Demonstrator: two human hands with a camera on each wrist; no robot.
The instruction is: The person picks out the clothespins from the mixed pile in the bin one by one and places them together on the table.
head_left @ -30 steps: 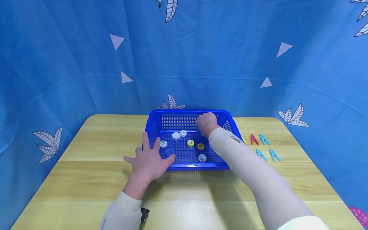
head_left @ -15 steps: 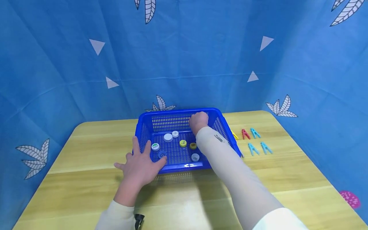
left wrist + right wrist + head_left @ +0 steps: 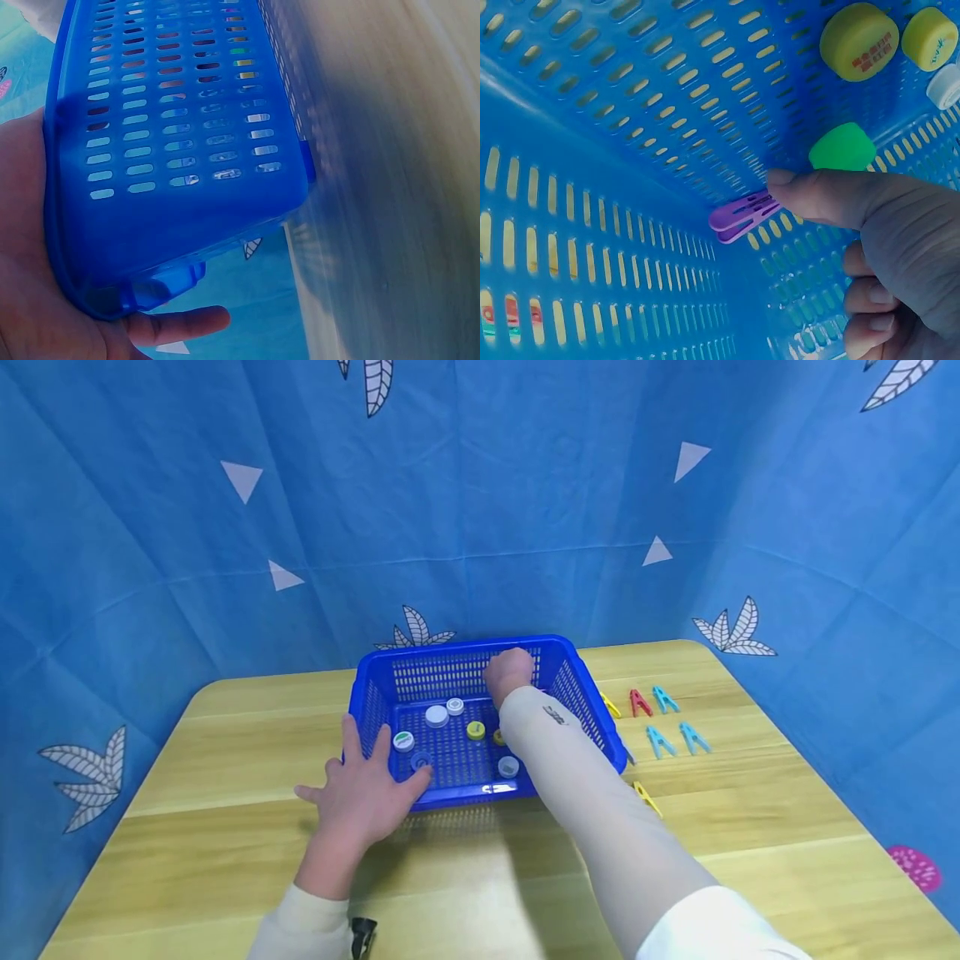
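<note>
My right hand (image 3: 510, 673) reaches down inside the blue plastic basket (image 3: 459, 649), near its back right. In the right wrist view the thumb and a hidden finger pinch one end of a purple clothespin (image 3: 741, 214) by the basket's corner, and the other fingers are curled. Beside the thumb lies a green bottle cap (image 3: 843, 147). Spread over the basket's front left corner, my left hand (image 3: 360, 797) rests on the rim with its fingers extended. In the left wrist view the palm lies against the rim (image 3: 52, 225) and one finger sticks out past the corner.
Several bottle caps lie on the basket floor, among them a white cap (image 3: 437, 717) and a yellow cap (image 3: 476, 730). Right of the basket, a red clothespin (image 3: 640, 702), blue clothespins (image 3: 695, 738) and yellow clothespins (image 3: 647, 799) lie on the wooden table (image 3: 247, 743).
The head view has swung slightly, so the scene sits further left in it. A yellow clothespin right of the basket's front now shows past my right sleeve. Both hands hold nearly the same places.
</note>
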